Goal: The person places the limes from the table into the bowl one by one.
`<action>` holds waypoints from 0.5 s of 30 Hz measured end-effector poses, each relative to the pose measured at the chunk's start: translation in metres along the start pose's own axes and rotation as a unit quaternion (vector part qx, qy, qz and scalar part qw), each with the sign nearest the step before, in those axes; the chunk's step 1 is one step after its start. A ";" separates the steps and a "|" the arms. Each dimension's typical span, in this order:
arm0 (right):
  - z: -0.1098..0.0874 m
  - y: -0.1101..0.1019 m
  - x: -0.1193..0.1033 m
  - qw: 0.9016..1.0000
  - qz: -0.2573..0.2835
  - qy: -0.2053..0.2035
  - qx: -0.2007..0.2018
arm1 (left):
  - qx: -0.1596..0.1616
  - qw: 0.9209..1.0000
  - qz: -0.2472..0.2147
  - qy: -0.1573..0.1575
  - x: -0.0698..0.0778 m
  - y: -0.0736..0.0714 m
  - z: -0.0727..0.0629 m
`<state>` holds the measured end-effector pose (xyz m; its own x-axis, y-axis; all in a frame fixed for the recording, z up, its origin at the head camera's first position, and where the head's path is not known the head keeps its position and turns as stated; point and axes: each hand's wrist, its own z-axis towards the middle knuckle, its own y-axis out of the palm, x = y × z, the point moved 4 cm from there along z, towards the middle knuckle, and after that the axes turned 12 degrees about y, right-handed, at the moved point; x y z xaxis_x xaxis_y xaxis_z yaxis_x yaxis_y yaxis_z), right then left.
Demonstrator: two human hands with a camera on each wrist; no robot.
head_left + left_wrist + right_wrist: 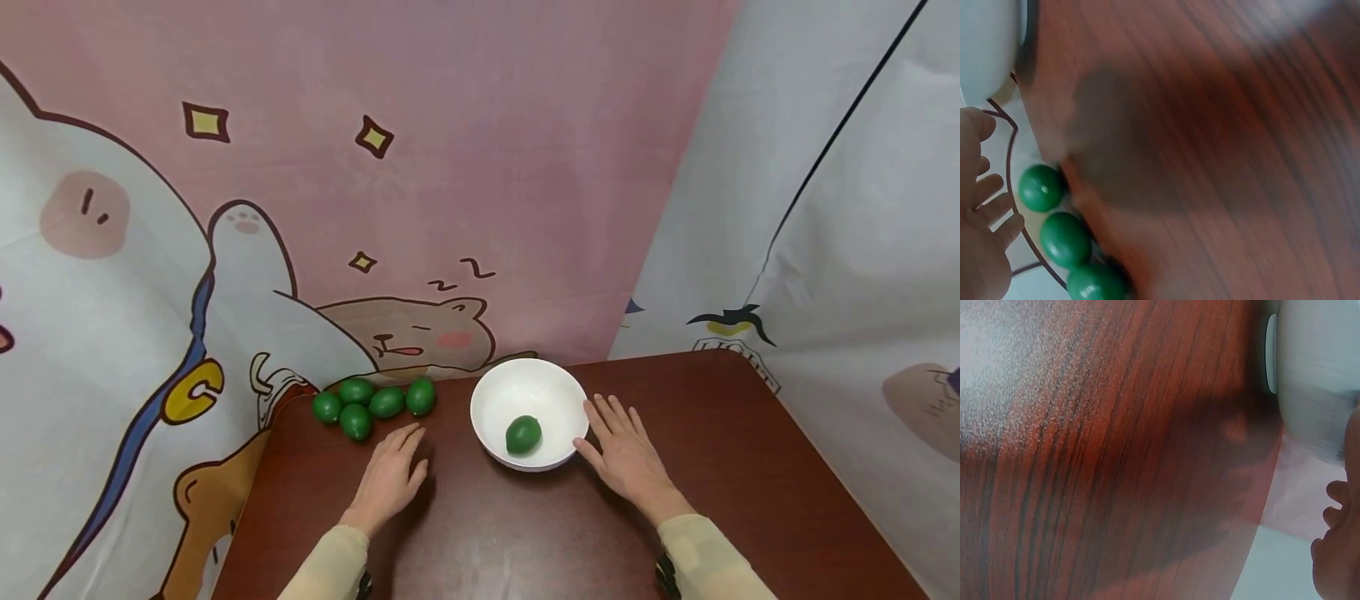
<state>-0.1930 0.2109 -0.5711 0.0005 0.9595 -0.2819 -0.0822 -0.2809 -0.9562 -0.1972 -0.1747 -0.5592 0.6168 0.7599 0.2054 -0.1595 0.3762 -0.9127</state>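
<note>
A white bowl [491, 392] stands toward the back of the brown table, with one green lime [522, 435] lying inside it. My right hand [626, 454] is at the bowl's right side, fingers spread, thumb and fingertips against or very near the rim. My left hand [387, 477] hovers over the table left of the bowl, fingers loosely bent and holding nothing. Just beyond it, several green limes [387, 402] lie in a cluster near the back left corner. In the left wrist view, limes [1065, 240] sit past the left hand's fingers.
The brown wooden table [510, 542] ends at the back against a printed cloth [525, 167] with cartoon animals. A white cloth [840, 275] hangs along the right side. Both hands cast shadows on the tabletop.
</note>
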 end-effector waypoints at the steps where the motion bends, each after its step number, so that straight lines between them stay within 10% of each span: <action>1: 0.000 0.000 0.000 1.000 0.000 0.001 -0.001 | 0.002 1.000 0.002 -0.004 -0.003 -0.001 -0.003; 15: 0.001 0.003 0.002 1.000 -0.008 0.004 -0.015 | 0.035 0.998 0.033 -0.047 -0.033 -0.008 -0.032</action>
<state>-0.1939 0.2117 -0.5745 0.0091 0.9638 -0.2664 -0.0527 -0.2656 -0.9626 -0.1917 -0.2203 -0.5697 0.5294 0.8290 0.1804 -0.2523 0.3568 -0.8994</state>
